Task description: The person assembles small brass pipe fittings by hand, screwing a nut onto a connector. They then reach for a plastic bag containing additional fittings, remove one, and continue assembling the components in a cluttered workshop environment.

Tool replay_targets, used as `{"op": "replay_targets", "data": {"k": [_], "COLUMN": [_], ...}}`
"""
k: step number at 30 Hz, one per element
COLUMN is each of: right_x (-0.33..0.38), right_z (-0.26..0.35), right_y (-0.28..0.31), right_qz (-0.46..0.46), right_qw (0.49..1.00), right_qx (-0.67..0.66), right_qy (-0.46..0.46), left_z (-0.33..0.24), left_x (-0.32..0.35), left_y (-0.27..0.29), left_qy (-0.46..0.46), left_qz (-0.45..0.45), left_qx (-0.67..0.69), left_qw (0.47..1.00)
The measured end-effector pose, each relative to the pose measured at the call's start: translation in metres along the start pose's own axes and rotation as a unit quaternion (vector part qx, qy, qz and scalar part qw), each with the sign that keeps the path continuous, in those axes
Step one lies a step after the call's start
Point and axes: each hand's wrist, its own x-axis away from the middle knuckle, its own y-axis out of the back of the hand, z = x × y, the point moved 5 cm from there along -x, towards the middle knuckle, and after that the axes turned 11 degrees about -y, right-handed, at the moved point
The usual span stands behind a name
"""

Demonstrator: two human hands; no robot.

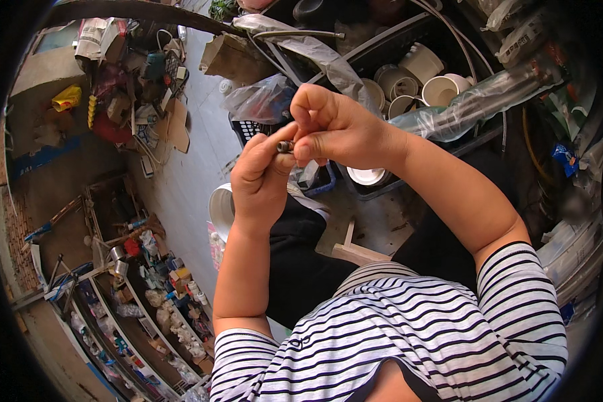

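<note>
Both hands meet in front of my chest around a small dark metal fitting point(285, 146), short and round like a threaded plug; its exact kind is too small to tell. My left hand point(258, 177) pinches it between thumb and fingers. From the right, my right hand point(345, 130) comes up against it, with thumb and fingertips closed at its right end. Whether those fingertips hold a second small piece is hidden. Below the hands, a white round container point(221, 208) stands beside my left wrist, and a white lid or dish point(366, 176) shows under my right wrist.
Several white cups point(442, 90) sit in a dark crate at the upper right, with a plastic-wrapped tube point(476, 107) across its edge. A clear plastic bag point(261, 99) lies beyond my hands. Shelves point(130, 321) crowded with small goods line the lower left. A wooden stool point(358, 253) is between my legs.
</note>
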Motion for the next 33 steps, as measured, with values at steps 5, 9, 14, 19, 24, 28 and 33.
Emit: {"op": "replay_targets", "data": {"k": [5, 9, 14, 19, 24, 28, 33], "right_x": [0.000, -0.001, -0.001, -0.002, -0.004, -0.003, -0.003], "right_z": [0.011, 0.005, 0.006, 0.003, 0.000, -0.002, -0.005], "right_y": [0.001, 0.001, 0.000, 0.007, 0.008, 0.012, 0.014], "right_qz": [-0.013, -0.015, -0.032, -0.051, -0.054, -0.038, -0.046], "right_qw": [1.000, 0.998, 0.995, 0.992, 0.993, 0.992, 0.991], "right_qx": [0.025, 0.046, 0.077, 0.085, 0.044, 0.010, -0.034], "right_qy": [-0.009, -0.040, -0.053, -0.082, -0.095, -0.123, -0.122], "left_z": [-0.004, -0.002, -0.003, -0.001, 0.004, 0.006, 0.013], "left_x": [0.009, 0.003, 0.001, -0.001, -0.001, -0.002, 0.000], "left_y": [0.008, 0.009, 0.010, 0.009, 0.007, 0.003, 0.000], "left_qy": [0.026, -0.031, -0.012, 0.005, 0.039, 0.067, 0.114], "left_qz": [-0.053, -0.056, -0.074, -0.096, -0.106, -0.123, -0.138], "left_qx": [0.018, -0.024, -0.008, -0.033, 0.004, 0.049, 0.093], "left_qw": [0.998, 0.998, 0.997, 0.995, 0.994, 0.989, 0.980]}}
